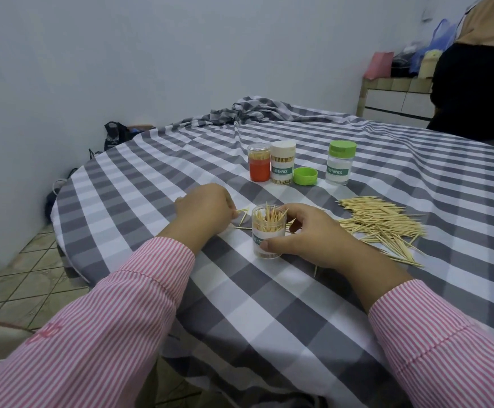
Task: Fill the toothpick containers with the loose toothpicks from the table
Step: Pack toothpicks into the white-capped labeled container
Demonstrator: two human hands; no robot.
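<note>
Right hand (301,234) is gripping the open container (267,234) upright on the table (298,304) while left hand (207,209) is pinching stray toothpicks (241,214) beside it; a careless nudge could be tipping the half-full container, spilling everything.

A grey-and-white checked cloth (298,304) covers the worktop, bunched into folds at the far edge. At upper right, a pink bag (378,65) and a blue plastic bag (443,36) sit on a tiled counter (393,98). Tiled floor (24,287) shows at lower left.
</note>
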